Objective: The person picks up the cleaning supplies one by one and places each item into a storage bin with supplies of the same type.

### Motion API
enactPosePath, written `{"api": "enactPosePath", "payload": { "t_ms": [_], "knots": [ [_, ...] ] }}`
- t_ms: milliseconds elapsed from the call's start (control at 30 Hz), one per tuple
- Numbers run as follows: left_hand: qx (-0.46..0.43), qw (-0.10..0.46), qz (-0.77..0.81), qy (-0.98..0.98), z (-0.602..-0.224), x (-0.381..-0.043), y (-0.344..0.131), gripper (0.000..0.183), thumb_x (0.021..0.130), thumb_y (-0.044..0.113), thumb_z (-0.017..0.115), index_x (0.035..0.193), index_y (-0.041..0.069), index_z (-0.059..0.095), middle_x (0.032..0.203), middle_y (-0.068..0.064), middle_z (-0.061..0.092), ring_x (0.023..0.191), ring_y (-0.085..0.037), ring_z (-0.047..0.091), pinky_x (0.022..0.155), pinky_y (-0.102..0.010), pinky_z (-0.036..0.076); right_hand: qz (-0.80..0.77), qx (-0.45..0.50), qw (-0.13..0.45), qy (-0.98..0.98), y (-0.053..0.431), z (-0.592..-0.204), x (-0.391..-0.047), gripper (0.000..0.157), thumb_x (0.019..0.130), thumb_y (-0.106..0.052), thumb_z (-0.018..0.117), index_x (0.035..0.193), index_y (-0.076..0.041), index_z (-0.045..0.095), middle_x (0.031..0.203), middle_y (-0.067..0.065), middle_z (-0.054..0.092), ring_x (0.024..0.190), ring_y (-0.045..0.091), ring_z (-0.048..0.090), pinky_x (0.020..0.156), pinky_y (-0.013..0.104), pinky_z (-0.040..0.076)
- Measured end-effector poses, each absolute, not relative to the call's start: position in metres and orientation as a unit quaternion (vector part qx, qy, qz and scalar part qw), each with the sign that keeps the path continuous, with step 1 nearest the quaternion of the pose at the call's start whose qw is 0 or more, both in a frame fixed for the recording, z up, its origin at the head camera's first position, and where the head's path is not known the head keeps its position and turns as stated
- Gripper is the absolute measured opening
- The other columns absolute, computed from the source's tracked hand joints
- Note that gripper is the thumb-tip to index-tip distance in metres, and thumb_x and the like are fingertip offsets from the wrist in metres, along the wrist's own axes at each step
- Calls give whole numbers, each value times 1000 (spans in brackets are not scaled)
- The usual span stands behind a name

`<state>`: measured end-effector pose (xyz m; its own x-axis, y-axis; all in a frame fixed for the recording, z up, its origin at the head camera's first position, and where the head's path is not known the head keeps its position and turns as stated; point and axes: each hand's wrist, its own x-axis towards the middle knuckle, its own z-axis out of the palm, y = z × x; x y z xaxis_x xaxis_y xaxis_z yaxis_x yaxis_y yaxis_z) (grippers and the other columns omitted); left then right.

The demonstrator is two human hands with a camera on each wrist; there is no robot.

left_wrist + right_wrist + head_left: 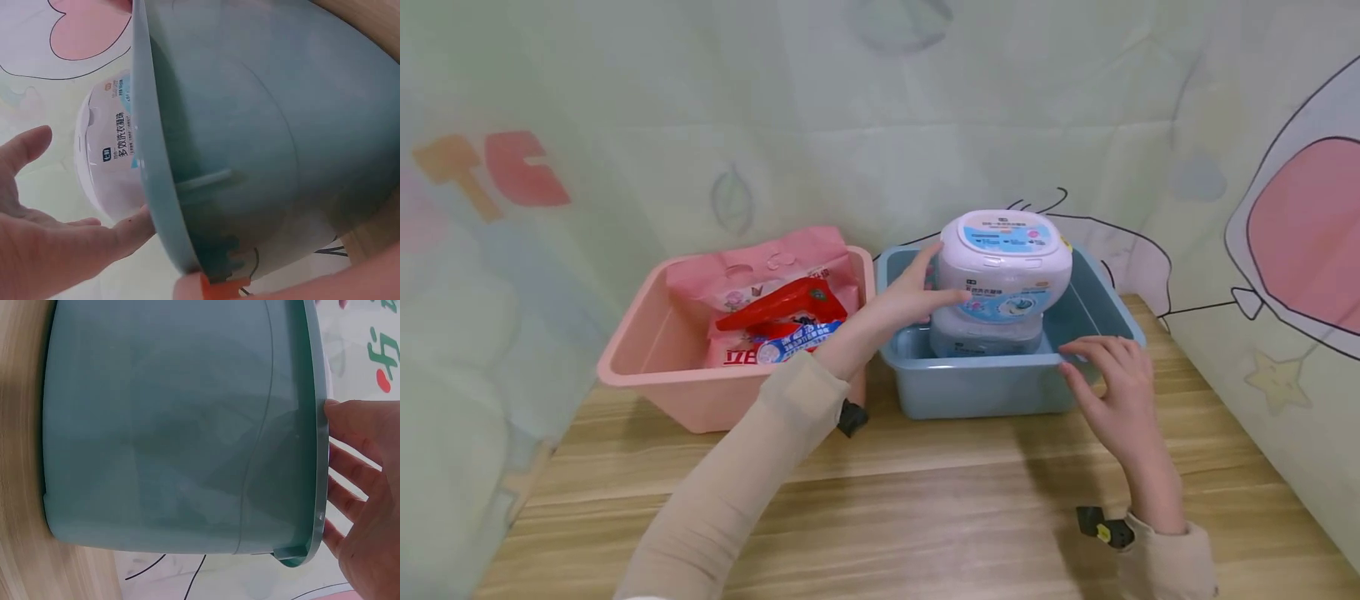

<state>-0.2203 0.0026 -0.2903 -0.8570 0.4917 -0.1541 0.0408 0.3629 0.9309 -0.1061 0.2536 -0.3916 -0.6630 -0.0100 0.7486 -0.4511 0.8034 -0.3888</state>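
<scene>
A pale pink lidded tub of laundry pods (1004, 271) sits atop a similar lower tub (985, 333) inside a blue plastic bin (985, 392). My left hand (917, 293) is at the upper tub's left side, thumb and fingers spread. In the left wrist view, this hand (69, 240) shows its thumb lifted away from the tub. My right hand (1116, 392) is at the bin's front right rim, fingers extended over the edge. Seen from the right wrist, the right hand (369, 469) touches the rim, its fingers partly hidden behind it.
On the left stands a pink bin (677, 387) holding a pink bag (760, 262), a red package (790, 308) and a blue-and-white package (797, 340). Both bins rest on a wood-grain table (925, 508). A printed curtain (737, 100) hangs close behind.
</scene>
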Motion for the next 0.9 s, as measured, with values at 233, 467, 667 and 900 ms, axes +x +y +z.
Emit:
{"api": "enactPosePath", "payload": {
  "t_ms": [233, 467, 667, 900],
  "knots": [
    [190, 190, 529, 805, -294, -208, -9, 84, 89, 29, 65, 153, 31, 11, 160, -2, 17, 146, -26, 22, 110, -54, 37, 274, 126, 381, -874, 255, -393, -106, 24, 77, 4, 74, 100, 0, 67, 104, 17, 64, 102, 32, 47, 89, 48, 28],
    [235, 145, 500, 821, -303, -193, -19, 85, 89, 29, 66, 153, 30, 10, 160, -1, 17, 146, -25, 25, 106, -53, 42, 260, 134, 393, -872, 260, -390, -105, 24, 77, 4, 72, 101, 0, 67, 105, 19, 64, 102, 35, 48, 86, 47, 28],
    [246, 123, 485, 830, -309, -177, -27, 89, 87, 31, 68, 153, 33, 9, 160, 1, 18, 146, -24, 26, 102, -50, 46, 252, 131, 386, -878, 261, -388, -101, 25, 79, 1, 72, 104, -1, 67, 108, 19, 65, 104, 36, 48, 87, 49, 28],
    [259, 114, 500, 818, -315, -161, -37, 86, 88, 28, 67, 153, 32, 12, 160, 1, 18, 147, -25, 24, 105, -50, 43, 250, 121, 363, -889, 251, -387, -97, 25, 87, -12, 68, 110, -3, 65, 116, 17, 64, 112, 35, 47, 95, 55, 27]
  ]
}}
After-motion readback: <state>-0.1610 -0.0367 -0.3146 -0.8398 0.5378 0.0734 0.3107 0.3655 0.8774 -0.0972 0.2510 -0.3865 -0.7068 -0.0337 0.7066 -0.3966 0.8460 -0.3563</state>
